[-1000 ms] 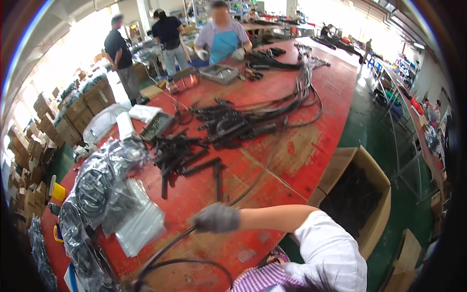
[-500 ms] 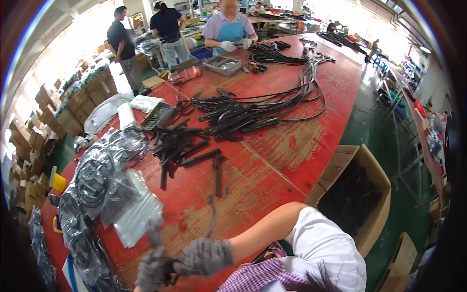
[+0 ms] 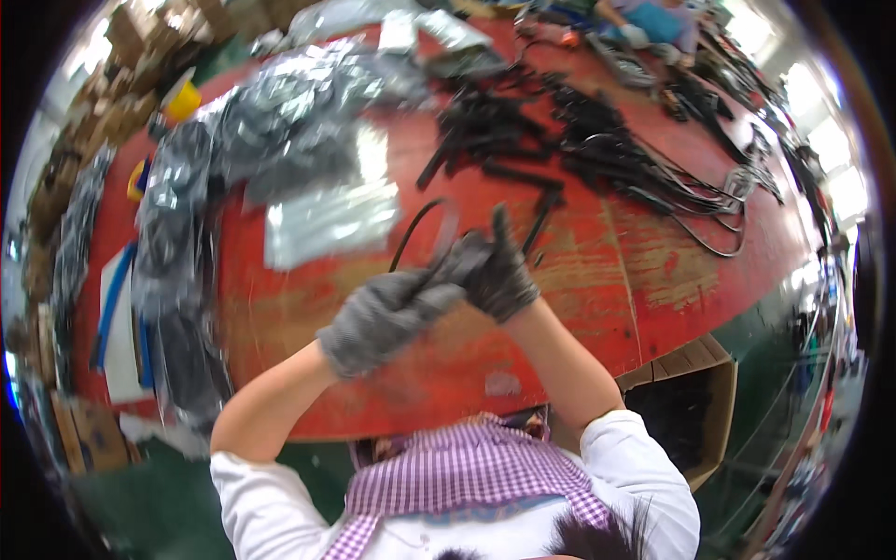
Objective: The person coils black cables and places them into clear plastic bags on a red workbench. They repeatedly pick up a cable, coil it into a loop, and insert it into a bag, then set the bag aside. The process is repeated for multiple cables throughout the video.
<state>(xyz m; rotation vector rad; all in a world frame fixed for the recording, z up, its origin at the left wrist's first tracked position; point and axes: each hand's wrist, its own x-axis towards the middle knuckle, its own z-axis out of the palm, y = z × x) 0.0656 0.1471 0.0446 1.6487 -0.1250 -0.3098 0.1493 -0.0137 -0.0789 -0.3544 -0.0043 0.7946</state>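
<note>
Grey knit gloves cover both hands, which meet just above the near edge of the red worktable: the left hand is clenched around a black cable, and the right hand pinches the same cable just beside it, one finger sticking straight up. The cable rises from between the gloves in a loop that arches over the table, so the step in hand looks like coiling or bending a single lead into shape; the next move, as I judge it, calls for both hands to keep hold while the loop is drawn tighter, without letting the free end spring loose. Below the table edge to the right, an open cardboard box stands on the green floor. Just beyond the hands lies a flat clear plastic bag, and farther left a heap of bagged black cables. Well beyond, loose black cable bundles sprawl across the table, and at the far end a co-worker in a blue apron sits.
</note>
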